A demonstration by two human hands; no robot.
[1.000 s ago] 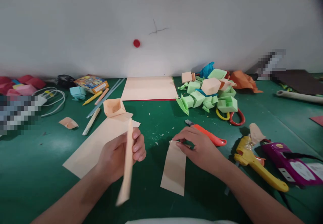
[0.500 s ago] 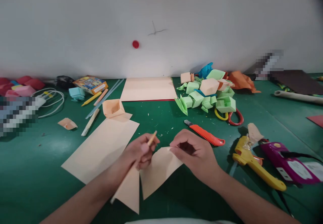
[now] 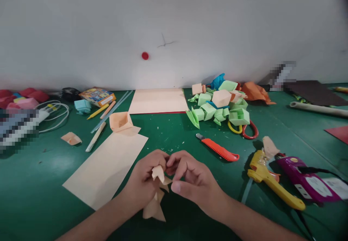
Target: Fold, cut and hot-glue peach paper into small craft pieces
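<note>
My left hand [image 3: 148, 175] is closed round a creased, bunched piece of peach paper [image 3: 158, 173], with more folded paper [image 3: 153, 210] hanging below its fingers. Close against it, my right hand [image 3: 194, 179] has curled fingers, its thumb and forefinger meeting at a pointed corner of the same paper. Part of the paper is hidden by the fingers. To the left lies a flat peach sheet [image 3: 108, 168], with an open folded paper box [image 3: 120, 122] at its far corner. An orange box cutter [image 3: 220, 149] rests beyond my right hand.
A yellow glue gun [image 3: 269, 179] and a purple device [image 3: 307, 179] lie at right. Behind them are scissors [image 3: 250, 130] and a heap of folded green paper pieces [image 3: 209, 109]. A peach sheet [image 3: 157, 100] lies by the wall; a small box [image 3: 98, 95] stands at left.
My hands have come together. The paper stretched between them is now bunched up at my left hand. The thin stick seen earlier in my left hand no longer shows plainly.
</note>
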